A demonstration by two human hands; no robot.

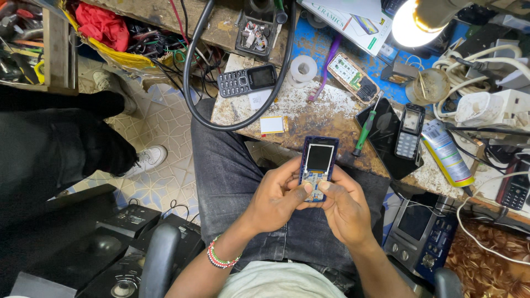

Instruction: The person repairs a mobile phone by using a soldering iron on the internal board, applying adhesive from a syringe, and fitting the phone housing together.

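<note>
1. Over my lap, both hands hold a blue phone (318,165), its keypad cover off.
2. My left hand (279,196) cups its left edge, thumb on the lower end.
3. My right hand (345,207) pinches the bottom right.
4. Just beyond lie a screwdriver (364,128) and the bench (314,113).

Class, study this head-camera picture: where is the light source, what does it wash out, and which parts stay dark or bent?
Head view: the bare lamp at top right blows out to white; the phone in both hands is evenly lit and sharp; the floor corner at lower left falls into shadow; the wide lens bends the bench edge.
</note>
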